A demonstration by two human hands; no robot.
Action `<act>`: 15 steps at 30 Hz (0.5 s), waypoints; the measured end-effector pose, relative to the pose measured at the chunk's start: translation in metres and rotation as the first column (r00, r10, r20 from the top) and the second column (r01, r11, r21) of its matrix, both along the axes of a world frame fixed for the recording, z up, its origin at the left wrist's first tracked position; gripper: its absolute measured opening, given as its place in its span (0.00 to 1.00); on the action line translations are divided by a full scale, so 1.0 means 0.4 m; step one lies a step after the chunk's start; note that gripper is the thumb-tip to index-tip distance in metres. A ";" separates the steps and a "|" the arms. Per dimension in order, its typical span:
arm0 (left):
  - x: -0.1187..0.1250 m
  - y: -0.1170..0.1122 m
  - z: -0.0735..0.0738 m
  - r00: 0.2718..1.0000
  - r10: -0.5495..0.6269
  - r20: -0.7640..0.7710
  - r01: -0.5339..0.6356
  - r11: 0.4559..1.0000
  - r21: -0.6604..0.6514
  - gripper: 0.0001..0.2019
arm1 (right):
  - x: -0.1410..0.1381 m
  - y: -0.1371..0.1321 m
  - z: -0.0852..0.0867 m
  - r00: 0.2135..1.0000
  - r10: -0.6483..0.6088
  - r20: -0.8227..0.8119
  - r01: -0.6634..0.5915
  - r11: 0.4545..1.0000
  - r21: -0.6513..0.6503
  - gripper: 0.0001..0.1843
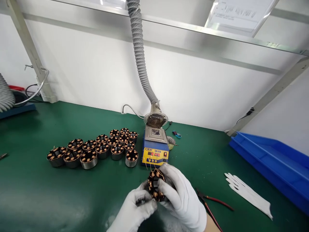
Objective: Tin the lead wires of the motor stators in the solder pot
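Note:
A motor stator (154, 184) wound with copper wire is held up between my two white-gloved hands, its open face turned toward me. Loose copper wire ends stick up from its top edge. My left hand (140, 204) grips its lower left side, fingers curled. On the right, my right hand (180, 196) wraps round it, with the thumb or a finger at the central opening. Just behind the stator stands a blue and yellow solder pot (155, 151) with a lit red display. Both gloves look grey with dirt at the fingertips.
Several more stators (88, 158) stand grouped on the green table (36, 196). A ducted fume hood (155, 119) sits behind the solder pot. Red-handled pliers (210, 203), a spare white glove (249, 195) and a blue bin (272, 164) lie to the right.

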State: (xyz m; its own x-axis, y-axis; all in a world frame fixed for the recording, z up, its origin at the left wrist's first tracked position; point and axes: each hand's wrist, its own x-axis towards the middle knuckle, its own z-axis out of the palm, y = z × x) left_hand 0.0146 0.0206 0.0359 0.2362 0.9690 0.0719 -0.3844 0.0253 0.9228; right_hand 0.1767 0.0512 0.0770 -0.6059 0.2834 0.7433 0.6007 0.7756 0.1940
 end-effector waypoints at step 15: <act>-0.067 0.017 -0.090 0.984 0.078 -0.161 -0.080 0.997 -0.002 0.22 | 0.011 0.173 0.057 0.883 -0.223 -0.414 -0.419 0.026 -0.908 0.35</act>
